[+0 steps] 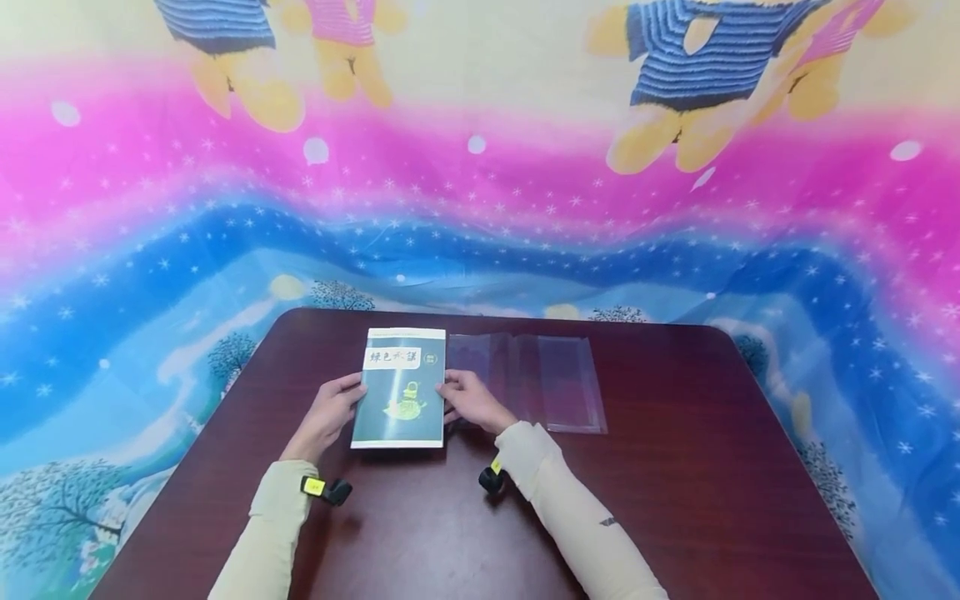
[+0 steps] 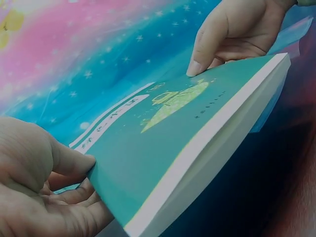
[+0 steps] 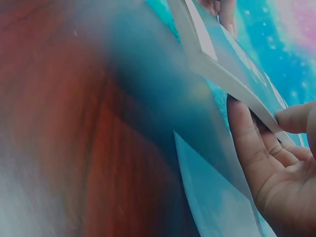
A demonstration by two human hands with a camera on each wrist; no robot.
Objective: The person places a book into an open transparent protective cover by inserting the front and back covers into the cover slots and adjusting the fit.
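A green paperback book (image 1: 401, 417) with a white title label and a yellow-green drawing is held between both hands, its cover facing up. My left hand (image 1: 327, 414) grips its left edge, thumb on the cover and fingers beneath, as the left wrist view shows of this hand (image 2: 44, 182). At the opposite edge my right hand (image 1: 474, 400) pinches the book, thumb on top and fingers underneath; the right wrist view shows this hand (image 3: 281, 168) at the page edge. The book is raised off the table, tilted. Behind the right hand lies a clear plastic book cover (image 1: 566, 383), spread flat.
The dark red-brown wooden table (image 1: 697, 467) has rounded far corners. Behind it hangs a patterned cloth (image 1: 480, 192) in pink, blue and cream, with cartoon bears and snowflakes. Both wrists wear small black cameras on straps.
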